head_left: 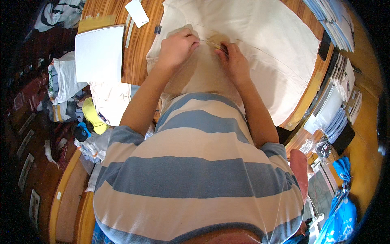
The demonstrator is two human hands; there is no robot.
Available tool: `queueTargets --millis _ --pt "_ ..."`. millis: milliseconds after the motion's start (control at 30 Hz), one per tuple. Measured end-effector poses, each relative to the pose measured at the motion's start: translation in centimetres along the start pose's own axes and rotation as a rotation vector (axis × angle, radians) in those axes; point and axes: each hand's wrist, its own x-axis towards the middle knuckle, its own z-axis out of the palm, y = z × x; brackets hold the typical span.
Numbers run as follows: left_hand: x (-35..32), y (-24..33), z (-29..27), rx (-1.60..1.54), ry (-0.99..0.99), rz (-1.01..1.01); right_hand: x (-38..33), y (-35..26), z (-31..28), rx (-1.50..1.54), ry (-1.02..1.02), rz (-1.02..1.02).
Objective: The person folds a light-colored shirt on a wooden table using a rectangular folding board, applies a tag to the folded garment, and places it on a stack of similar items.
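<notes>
A cream-coloured garment lies spread over the wooden table in front of me, with folds and shadows around its middle. My left hand is closed, its fingertips pinching the cloth near the upper middle. Just to the right, my right hand is closed too, thumb and fingers pressed together around something small and dark that I cannot make out. A short thin pale line runs between the two hands, over a brownish shaded patch of cloth. The fingertips of both hands are partly hidden.
White paper sheets and a white phone-like slab lie on the table at the left. A dark flat object sits at its right edge. Folded, bagged clothes are stacked at right; a heap with a yellow cloth is at left.
</notes>
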Motion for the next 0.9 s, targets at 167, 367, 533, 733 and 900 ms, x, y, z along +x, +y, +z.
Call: queueTargets --millis 167,367,533,733,900 --pt "0.2 0.2 -0.9 -0.061 -0.053 -0.073 -0.1 0.6 0.1 0.039 0.018 -0.012" --pt "0.4 0.2 -1.6 -0.132 -0.023 -0.079 -0.1 -0.3 -0.6 0.010 -0.007 -0.022" --pt "0.7 0.6 -1.7 -0.252 -0.011 -0.105 0.0 0.0 0.2 -0.018 0.007 -0.081" --pt "1.0 -0.2 -1.2 -0.410 -0.055 -0.228 0.2 -0.2 0.9 -0.052 0.051 -0.142" --pt "1.3 0.1 -1.6 -0.376 -0.042 -0.218 0.3 -0.9 1.1 -0.075 0.008 -0.099"
